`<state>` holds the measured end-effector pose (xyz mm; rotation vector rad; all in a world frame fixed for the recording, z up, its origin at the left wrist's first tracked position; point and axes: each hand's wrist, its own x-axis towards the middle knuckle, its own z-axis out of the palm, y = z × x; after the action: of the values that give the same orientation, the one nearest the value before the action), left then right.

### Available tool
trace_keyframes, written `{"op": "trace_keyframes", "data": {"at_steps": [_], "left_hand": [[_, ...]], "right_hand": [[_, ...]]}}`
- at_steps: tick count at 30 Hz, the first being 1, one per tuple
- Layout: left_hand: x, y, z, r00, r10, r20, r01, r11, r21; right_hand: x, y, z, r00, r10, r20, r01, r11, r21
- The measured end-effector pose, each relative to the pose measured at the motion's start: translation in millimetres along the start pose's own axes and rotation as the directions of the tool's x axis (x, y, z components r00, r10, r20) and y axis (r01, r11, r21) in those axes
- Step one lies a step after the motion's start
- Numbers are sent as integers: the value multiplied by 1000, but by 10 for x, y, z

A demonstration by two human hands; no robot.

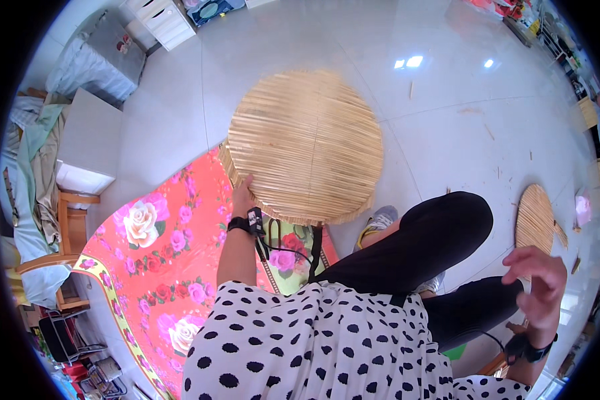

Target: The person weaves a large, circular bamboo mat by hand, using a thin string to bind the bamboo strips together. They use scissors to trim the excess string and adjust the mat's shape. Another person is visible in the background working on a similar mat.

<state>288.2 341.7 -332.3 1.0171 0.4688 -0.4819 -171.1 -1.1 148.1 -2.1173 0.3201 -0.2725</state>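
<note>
A large round mat of flat golden straw strips (pixel 307 143) is in front of me, its strips running roughly side to side. My left hand (pixel 242 195) is closed on its lower left edge; the fingers are partly hidden behind the mat. A second layer of straw shows along the left rim. Out at the right, my right hand (pixel 539 283) is raised with curled fingers apart, and nothing shows in it. Beyond that hand, a smaller-looking round straw piece (pixel 535 217) lies on the floor.
A red floral cloth (pixel 160 260) spreads under my left arm. My black-trousered legs (pixel 407 247) bend at the right, with a shoe (pixel 384 219) near the mat. Straw scraps lie on the tiled floor (pixel 447 133). A white cabinet (pixel 90 137) and wooden chair (pixel 67 233) stand left.
</note>
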Motion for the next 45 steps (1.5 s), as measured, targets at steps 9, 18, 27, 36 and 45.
{"op": "trace_keyframes", "data": {"at_steps": [9, 18, 27, 36, 45], "left_hand": [[-40, -923, -697, 977, -29, -213, 108, 923, 370], [237, -1090, -860, 970, 188, 153, -185, 168, 968], [-105, -397, 103, 989, 135, 54, 90, -856, 508], [-402, 444, 1325, 892, 451, -9, -392, 784, 481], [-2209, 17, 3548, 499, 380, 779, -818, 504, 278]], "right_hand": [[220, -278, 511, 903, -273, 333, 80, 866, 494], [504, -529, 1159, 775, -592, 223, 218, 581, 784], [126, -695, 1117, 764, -633, -126, 494, 449, 745], [-134, -639, 1096, 628, -596, -500, 755, 312, 576], [-494, -612, 836, 489, -522, -698, 863, 408, 300]]}}
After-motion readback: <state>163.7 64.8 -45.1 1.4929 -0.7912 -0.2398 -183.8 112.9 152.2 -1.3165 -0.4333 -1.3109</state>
